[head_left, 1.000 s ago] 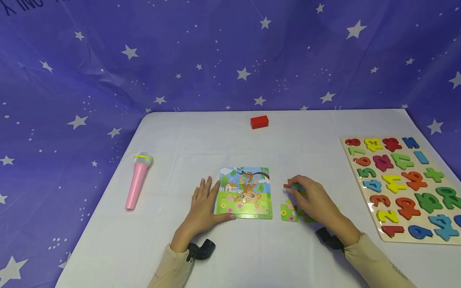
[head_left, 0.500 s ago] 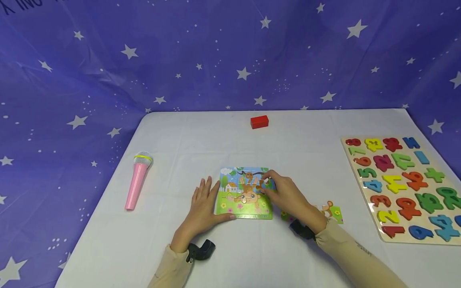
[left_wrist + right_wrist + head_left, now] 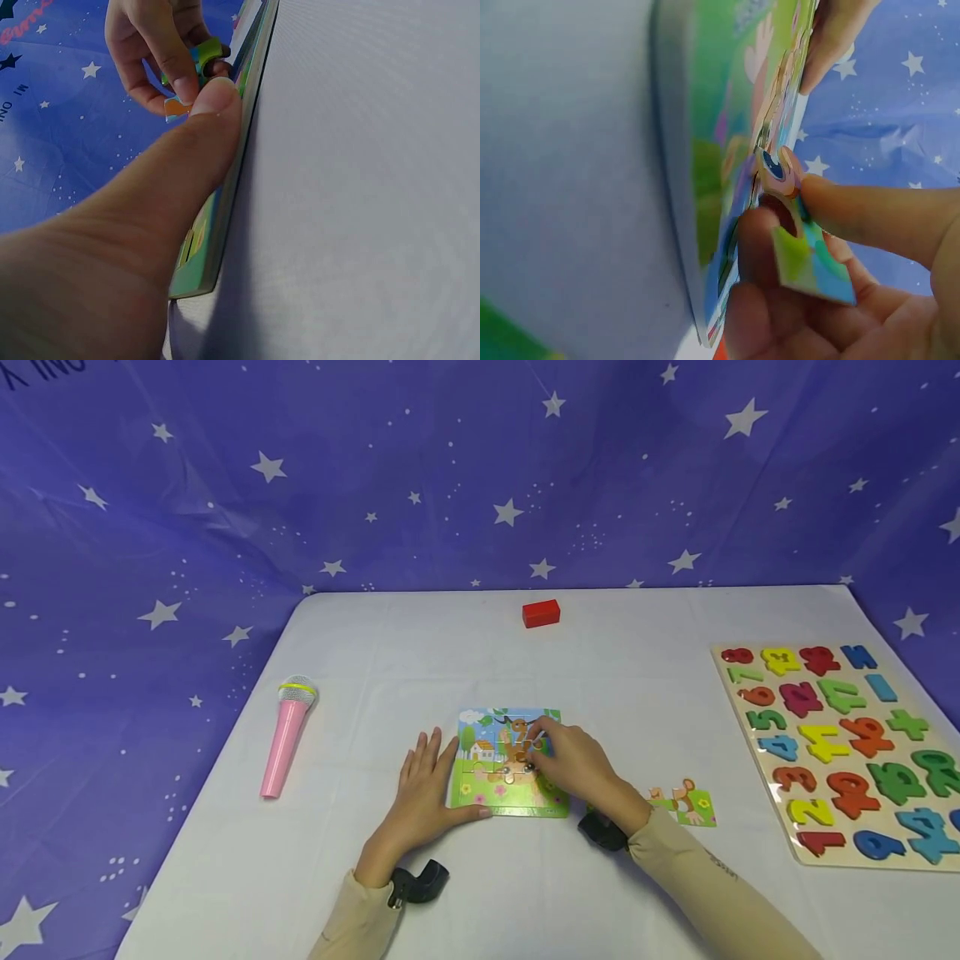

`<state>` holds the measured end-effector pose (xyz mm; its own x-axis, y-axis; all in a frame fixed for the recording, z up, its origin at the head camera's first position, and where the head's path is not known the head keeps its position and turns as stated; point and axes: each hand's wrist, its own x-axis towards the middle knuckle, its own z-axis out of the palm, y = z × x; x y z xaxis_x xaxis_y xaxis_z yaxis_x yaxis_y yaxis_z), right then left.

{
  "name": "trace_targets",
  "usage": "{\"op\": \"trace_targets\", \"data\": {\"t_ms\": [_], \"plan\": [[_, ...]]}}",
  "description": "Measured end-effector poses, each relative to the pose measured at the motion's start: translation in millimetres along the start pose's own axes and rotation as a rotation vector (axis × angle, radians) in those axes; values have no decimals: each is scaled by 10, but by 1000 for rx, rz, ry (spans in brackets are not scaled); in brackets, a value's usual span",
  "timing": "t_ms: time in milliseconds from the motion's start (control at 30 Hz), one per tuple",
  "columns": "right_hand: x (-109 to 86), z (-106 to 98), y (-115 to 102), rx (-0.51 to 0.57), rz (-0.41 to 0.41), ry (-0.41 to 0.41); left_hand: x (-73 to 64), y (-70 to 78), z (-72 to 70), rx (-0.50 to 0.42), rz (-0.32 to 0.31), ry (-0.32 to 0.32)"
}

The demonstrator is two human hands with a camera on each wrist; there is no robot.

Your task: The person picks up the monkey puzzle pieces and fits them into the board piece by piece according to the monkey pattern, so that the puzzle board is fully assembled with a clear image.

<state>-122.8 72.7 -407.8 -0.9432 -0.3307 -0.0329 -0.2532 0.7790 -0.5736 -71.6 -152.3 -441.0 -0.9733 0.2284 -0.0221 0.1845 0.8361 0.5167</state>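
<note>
A small jigsaw puzzle board [image 3: 517, 811] with a monkey picture lies mid-table in the head view. My left hand [image 3: 422, 787] rests at its left side, fingers extended, with the thumb against the near left corner. Over the board's right half, my right hand [image 3: 581, 764] pinches a jigsaw piece [image 3: 814, 262] between thumb and fingers. In the right wrist view this piece shows an eye, brown, green and blue, and is tilted against the board's face. Loose jigsaw pieces [image 3: 697, 806] lie right of the board, partly hidden by the right wrist.
A pink toy microphone [image 3: 285, 743] lies at the left. Toward the table's back edge sits a red block [image 3: 541, 613]. A wooden board of coloured numbers and letters [image 3: 810, 852] takes up the right side. A purple starred cloth [image 3: 420, 460] hangs behind.
My right hand has moved left from the loose pieces onto the board, carrying the jigsaw piece. The left hand stays in place.
</note>
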Motion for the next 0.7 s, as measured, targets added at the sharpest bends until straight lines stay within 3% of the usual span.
{"op": "trace_targets", "data": {"t_ms": [233,700], "plan": [[-6,5,19,-86,-3,42,2,-1,9,4,-7,-5],[-9,42,6,-153,5,58,2,-6,16,3,-6,-1]]}}
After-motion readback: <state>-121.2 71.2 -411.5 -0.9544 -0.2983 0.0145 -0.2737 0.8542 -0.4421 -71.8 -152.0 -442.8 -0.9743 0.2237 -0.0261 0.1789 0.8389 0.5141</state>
